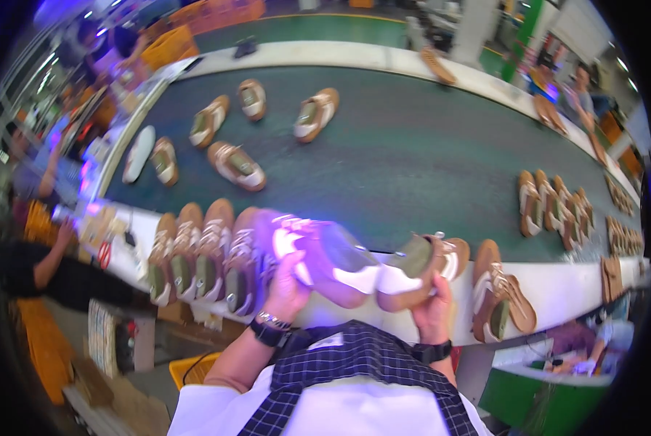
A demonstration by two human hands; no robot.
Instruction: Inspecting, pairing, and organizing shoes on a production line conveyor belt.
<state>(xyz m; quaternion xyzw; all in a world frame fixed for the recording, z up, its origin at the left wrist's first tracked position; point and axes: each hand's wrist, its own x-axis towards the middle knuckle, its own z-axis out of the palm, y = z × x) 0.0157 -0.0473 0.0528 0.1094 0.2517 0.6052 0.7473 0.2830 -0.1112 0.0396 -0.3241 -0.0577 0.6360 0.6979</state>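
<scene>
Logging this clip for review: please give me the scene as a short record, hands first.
Left hand: holds a purple-lit shoe
Right hand: holds an olive-and-tan shoe
Held shoes: heels close together; contact unclear
Person's left: shoe row along a white ledge
Beyond: dark green surface with scattered shoes
Wrists: dark bands

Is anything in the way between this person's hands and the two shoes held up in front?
Nothing visible: the left hand directly holds the purple-lit shoe, and the right hand the neighbouring shoe.
</scene>
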